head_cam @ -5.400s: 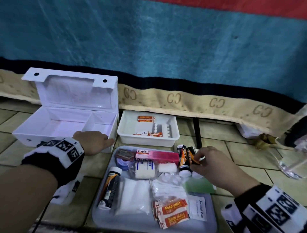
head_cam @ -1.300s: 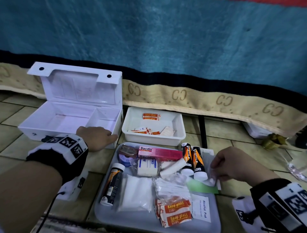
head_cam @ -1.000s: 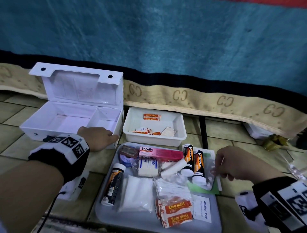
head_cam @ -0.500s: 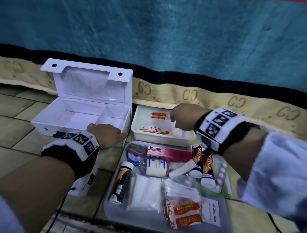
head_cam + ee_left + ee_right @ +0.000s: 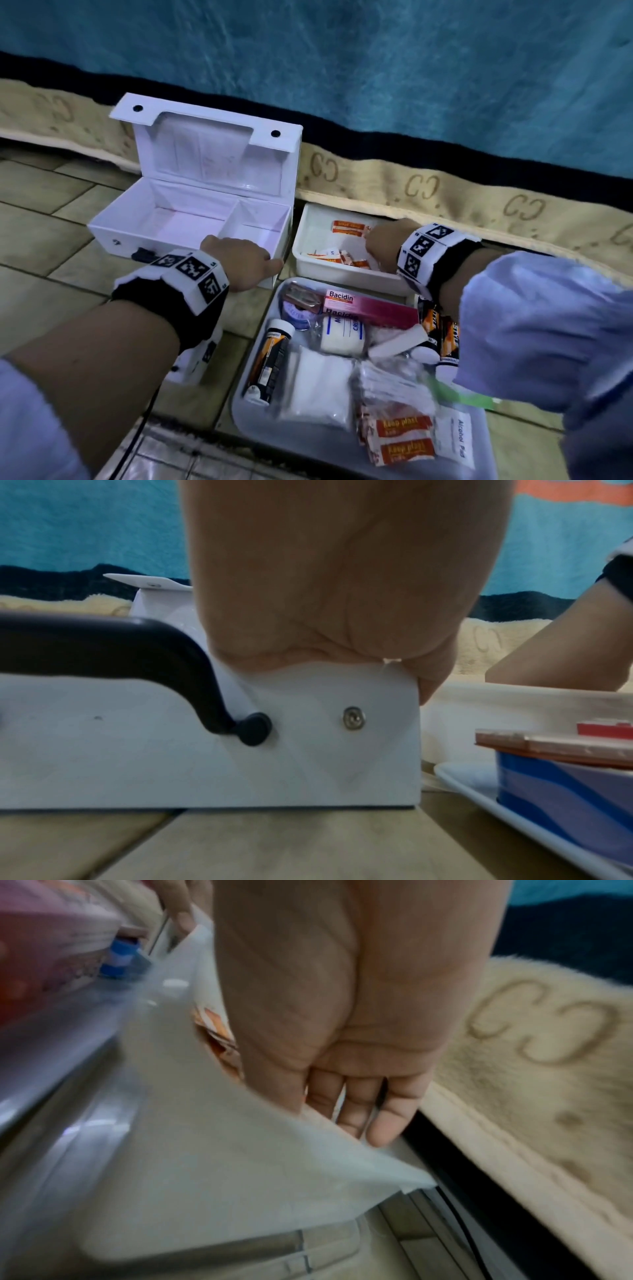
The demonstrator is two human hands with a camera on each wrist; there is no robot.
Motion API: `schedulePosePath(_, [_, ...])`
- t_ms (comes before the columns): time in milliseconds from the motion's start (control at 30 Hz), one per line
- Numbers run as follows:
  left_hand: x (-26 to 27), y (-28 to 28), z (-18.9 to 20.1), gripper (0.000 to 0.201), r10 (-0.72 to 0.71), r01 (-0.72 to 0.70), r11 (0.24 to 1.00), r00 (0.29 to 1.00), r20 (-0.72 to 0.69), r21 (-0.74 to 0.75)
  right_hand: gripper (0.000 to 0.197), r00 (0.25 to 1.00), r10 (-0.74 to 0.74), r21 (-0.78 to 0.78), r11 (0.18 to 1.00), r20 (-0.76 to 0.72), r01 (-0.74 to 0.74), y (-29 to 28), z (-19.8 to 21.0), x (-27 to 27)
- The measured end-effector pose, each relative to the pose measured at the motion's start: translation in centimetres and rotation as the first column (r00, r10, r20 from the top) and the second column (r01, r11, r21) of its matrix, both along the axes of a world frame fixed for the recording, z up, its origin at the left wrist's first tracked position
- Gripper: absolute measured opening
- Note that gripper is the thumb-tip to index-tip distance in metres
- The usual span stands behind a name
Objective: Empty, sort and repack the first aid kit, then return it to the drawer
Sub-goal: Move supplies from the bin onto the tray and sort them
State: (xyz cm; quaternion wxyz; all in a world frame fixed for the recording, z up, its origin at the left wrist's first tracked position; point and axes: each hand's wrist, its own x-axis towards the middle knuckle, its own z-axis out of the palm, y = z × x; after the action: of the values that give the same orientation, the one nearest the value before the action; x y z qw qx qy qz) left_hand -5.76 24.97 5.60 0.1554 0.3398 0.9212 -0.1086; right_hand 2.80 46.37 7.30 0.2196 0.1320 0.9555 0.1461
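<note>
The first aid box [image 5: 191,219] looks like smooth white plastic with a faint sheen, its handle [image 5: 143,653] glossy black plastic, the stud [image 5: 354,721] on its front bright metal; the small tub [image 5: 310,236] I reach into is matt white plastic; the tray [image 5: 253,411] is smooth and pale with a soft gloss; the Bacidin carton [image 5: 370,305] is shiny pink card; the gauze pad [image 5: 318,387] looks soft and fibrous; the blanket [image 5: 376,85] is fuzzy cloth; the floor tiles [image 5: 44,284] are dull

Left hand [image 5: 239,260] curled; right hand [image 5: 380,240] extended, fingers straight.
</note>
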Motion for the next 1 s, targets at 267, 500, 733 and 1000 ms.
schedulePosePath(267, [0.0, -0.1, 0.0, 0.053, 0.009, -0.010, 0.999, 1.000, 0.022, 0.034, 0.016, 0.888, -0.051, -0.222, 0.973, -0.457, -0.058, -1.6, 6.7, 4.4])
schedulePosePath(500, [0.1, 0.0, 0.2, 0.049, 0.026, -0.027, 0.999, 0.999, 0.036, 0.018, 0.014, 0.849, -0.233, -0.680, 0.710, -0.474, -0.185, -4.7, 7.5, 15.3])
schedulePosePath(733, [0.2, 0.1, 0.2, 0.048, 0.038, -0.038, 0.999, 0.999, 0.033, -0.002, 0.023, 0.925, -0.063, -0.752, 0.604, -0.375, -0.264, -4.8, 1.7, 21.9])
schedulePosePath(1000, [0.1, 0.2, 0.0, 0.049, 0.055, -0.055, 0.998, 0.998, 0.030, 0.010, 0.026, 0.947, 0.024, -0.564, 0.798, -0.321, -0.211, -3.1, -1.4, 25.0])
